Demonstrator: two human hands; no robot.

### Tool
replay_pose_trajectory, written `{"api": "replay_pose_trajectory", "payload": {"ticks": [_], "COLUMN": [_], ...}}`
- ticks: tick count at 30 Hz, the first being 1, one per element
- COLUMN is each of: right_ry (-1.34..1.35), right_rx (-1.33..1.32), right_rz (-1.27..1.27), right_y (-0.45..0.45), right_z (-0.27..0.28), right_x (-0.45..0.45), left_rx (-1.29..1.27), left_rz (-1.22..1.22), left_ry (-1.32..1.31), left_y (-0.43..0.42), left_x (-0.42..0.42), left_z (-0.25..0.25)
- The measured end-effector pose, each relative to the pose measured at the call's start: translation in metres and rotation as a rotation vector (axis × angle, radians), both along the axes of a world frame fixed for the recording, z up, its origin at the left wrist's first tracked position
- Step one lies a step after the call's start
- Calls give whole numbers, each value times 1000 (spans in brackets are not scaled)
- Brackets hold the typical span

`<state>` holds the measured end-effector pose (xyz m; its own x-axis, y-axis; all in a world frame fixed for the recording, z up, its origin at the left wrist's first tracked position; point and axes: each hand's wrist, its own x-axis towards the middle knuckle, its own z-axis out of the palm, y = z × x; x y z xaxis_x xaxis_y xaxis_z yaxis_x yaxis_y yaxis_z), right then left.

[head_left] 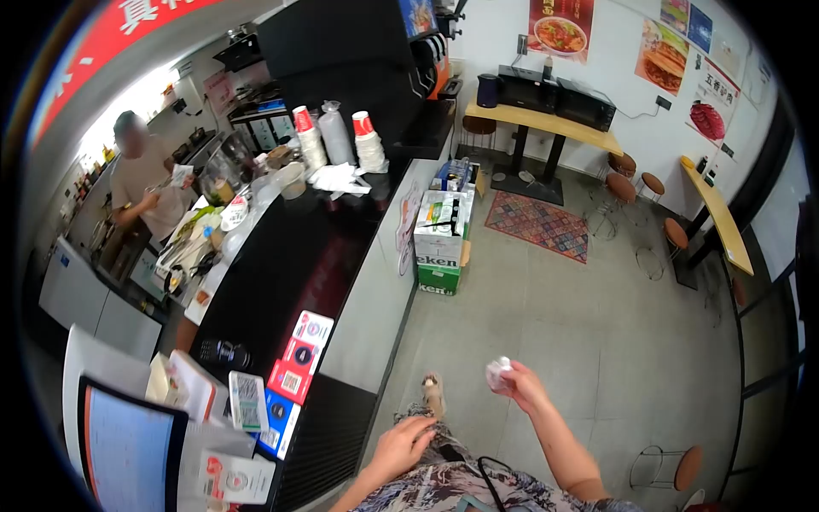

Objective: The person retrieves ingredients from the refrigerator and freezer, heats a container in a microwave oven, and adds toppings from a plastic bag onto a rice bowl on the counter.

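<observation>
My right hand point(522, 386) is held out in front over the grey floor, its fingers closed round a crumpled white tissue point(499, 374). Low in the view, my left hand point(405, 445) rests near the patterned clothing point(435, 478) at my lap, with its fingers bent together; nothing shows in it. A sandalled foot point(433, 397) shows just beyond my left hand. To the left of both hands runs the black counter point(281, 264), apart from them.
The counter holds QR code cards point(299, 363), a monitor point(132, 452) and stacked cups point(367, 141). Beside it stand boxes point(439, 230). A person point(149, 179) works behind it. A rug point(537, 224), stools point(621, 188) and a wall table point(554, 124) lie ahead; another stool point(688, 469) is right.
</observation>
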<state>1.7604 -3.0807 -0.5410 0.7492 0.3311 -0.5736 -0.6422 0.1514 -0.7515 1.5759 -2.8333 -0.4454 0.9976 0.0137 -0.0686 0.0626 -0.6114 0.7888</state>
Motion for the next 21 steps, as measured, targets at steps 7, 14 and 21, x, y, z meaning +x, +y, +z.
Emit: {"api": "replay_pose_trajectory", "payload": {"ticks": [7, 14, 21], "right_ry": [141, 132, 218], "right_rx": [159, 186, 176], "right_rz": [136, 125, 283], "right_y": [113, 161, 198], "right_z": [11, 1, -27], "right_x": [140, 270, 423], "left_rx": [162, 246, 252], "left_rz": [-24, 73, 351], "left_ry": [-41, -60, 0], "left_y": [65, 137, 160], "left_x": [176, 322, 392], "left_z": [-2, 13, -3]}}
